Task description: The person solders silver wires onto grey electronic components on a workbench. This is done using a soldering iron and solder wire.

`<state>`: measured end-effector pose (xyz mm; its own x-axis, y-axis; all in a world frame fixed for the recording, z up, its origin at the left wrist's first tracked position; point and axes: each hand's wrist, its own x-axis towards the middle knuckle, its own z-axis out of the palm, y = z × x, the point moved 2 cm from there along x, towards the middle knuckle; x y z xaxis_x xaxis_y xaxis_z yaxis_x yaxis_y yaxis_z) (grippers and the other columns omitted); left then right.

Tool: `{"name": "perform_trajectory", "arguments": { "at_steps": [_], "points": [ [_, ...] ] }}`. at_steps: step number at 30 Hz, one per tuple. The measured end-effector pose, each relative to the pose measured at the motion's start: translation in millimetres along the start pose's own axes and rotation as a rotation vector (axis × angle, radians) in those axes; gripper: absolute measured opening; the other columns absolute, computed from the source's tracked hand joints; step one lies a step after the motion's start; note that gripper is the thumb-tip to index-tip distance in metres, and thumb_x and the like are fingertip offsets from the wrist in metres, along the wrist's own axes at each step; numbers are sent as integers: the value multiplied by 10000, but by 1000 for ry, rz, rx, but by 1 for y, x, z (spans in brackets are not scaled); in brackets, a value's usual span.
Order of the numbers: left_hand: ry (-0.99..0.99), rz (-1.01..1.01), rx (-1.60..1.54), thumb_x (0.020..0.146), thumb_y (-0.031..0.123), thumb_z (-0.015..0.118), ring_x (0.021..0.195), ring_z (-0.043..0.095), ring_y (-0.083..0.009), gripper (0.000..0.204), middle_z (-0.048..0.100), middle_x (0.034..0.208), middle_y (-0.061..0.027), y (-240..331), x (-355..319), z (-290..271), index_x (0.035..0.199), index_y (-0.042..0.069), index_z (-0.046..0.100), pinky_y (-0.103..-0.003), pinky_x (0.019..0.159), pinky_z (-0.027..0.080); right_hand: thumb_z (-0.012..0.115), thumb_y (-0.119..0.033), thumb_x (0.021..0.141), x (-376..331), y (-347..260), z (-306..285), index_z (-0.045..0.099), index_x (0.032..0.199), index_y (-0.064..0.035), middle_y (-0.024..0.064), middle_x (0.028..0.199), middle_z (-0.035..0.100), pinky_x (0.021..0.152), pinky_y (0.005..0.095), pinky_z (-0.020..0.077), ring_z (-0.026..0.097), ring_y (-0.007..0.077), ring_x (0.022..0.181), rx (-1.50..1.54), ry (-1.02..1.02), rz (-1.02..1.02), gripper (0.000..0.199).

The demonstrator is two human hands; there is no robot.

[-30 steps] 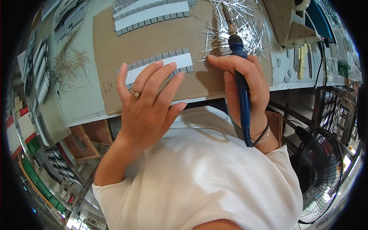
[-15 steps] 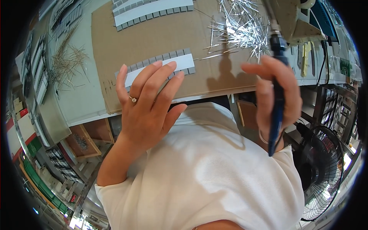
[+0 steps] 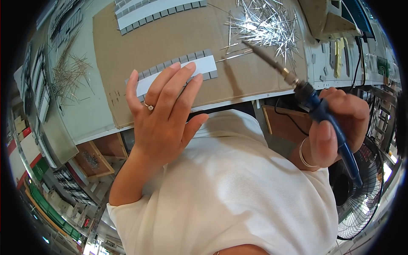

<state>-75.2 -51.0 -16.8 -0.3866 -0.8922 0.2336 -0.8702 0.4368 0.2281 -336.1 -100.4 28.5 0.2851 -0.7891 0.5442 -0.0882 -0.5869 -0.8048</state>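
My left hand point(image 3: 163, 108) lies spread over a white strip point(image 3: 206, 64) edged with rows of small grey squares, its fingertips resting on the strip. The palm and fingers hide part of the near row. Off to the right, my right hand point(image 3: 342, 123) is closed around the blue handle of a soldering iron point(image 3: 315, 102). The iron is raised above the table's front edge, its metal tip pointing up and left. Past that tip lies a heap of thin silvery wire pieces point(image 3: 267, 25); a few loose ones reach toward the strip's right end.
A brown board point(image 3: 255, 78) lies under the work. Similar strips point(image 3: 161, 12) sit at its far side. More thin wires point(image 3: 70, 76) lie on the left. A beige box-shaped device point(image 3: 327, 21) stands far right, near a yellow-handled tool point(image 3: 338, 57). A black fan point(image 3: 361, 191) stands below right.
My right hand has moved right and turned the soldering iron, swinging its tip left over the wire heap's near side. The left hand stays spread on the strip; the view has shifted slightly.
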Motion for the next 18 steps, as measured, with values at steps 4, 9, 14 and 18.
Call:
{"name": "perform_trajectory", "arguments": {
  "at_steps": [4, 9, 14, 18],
  "points": [
    [4, -6, 24, 941, 391, 528, 1213, 499, -207, 427, 506, 1340, -32, 2, -1, 0, 1245, 94, 570, -602, 1046, 205, 672, 25, 746, 7, -8, 1, 460, 963, 36, 93, 671, 506, 473, 246, 333, 429, 125, 505, 49, -184, 53, 303],
    [11, -8, 29, 946, 401, 516, 1211, 501, -203, 426, 509, 1337, -30, -1, -2, 2, 1240, 97, 572, -602, 1042, 210, 701, 31, 727, 12, -7, 11, 477, 965, 19, 90, 665, 509, 449, 254, 325, 428, 127, 501, -11, -326, 74, 327],
    [38, 3, 34, 957, 403, 498, 1204, 507, -199, 414, 521, 1319, -29, -1, -1, 3, 1223, 96, 579, -606, 1036, 218, 719, 9, 708, 16, -7, 15, 502, 930, 14, 80, 640, 521, 436, 249, 335, 442, 128, 490, -44, -326, 85, 310],
    [42, 2, 34, 961, 403, 490, 1199, 510, -198, 409, 530, 1306, -29, 0, -1, 2, 1215, 96, 583, -607, 1033, 222, 729, 1, 696, 16, -7, 17, 516, 915, 17, 85, 638, 542, 441, 237, 353, 475, 130, 497, -60, -332, 71, 306]
  ]
}}
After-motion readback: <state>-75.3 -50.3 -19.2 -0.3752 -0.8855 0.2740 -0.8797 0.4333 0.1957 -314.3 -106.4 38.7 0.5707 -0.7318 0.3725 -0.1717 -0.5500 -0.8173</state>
